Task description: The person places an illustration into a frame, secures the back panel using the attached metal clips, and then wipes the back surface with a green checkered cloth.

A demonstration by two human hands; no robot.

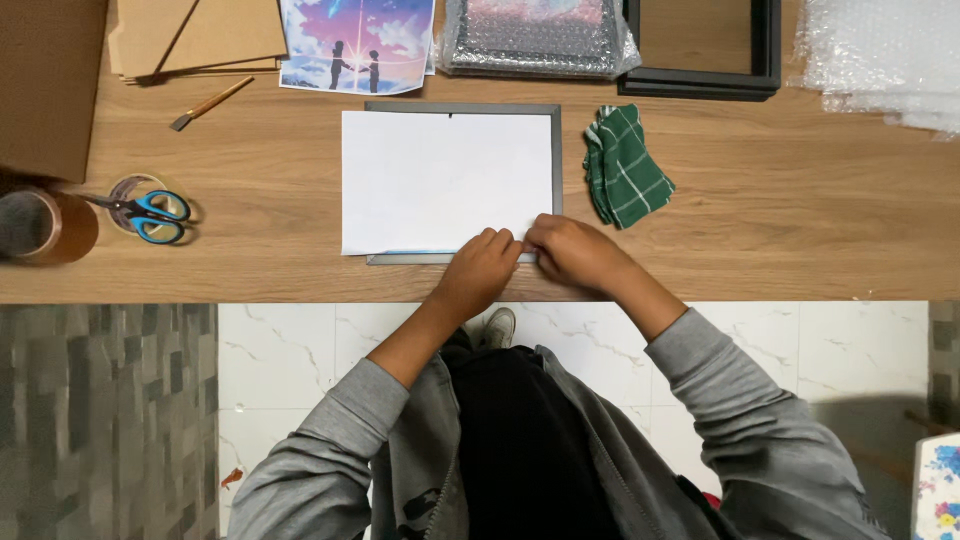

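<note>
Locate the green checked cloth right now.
In the head view, the green checked cloth lies folded on the wooden table, just right of the white sheet on its grey backing board, and up-right of the right hand.

What we are failing to see

Our hands are covering the white sheet's [445,180] lower right corner; the top edge is cutting off the black frame [700,80], cardboard sheets [195,35] and bubble wrap [880,60].

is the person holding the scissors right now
No, the blue-handled scissors lie far left on the table, while the left hand and right hand both press the white sheet's near edge.
</note>
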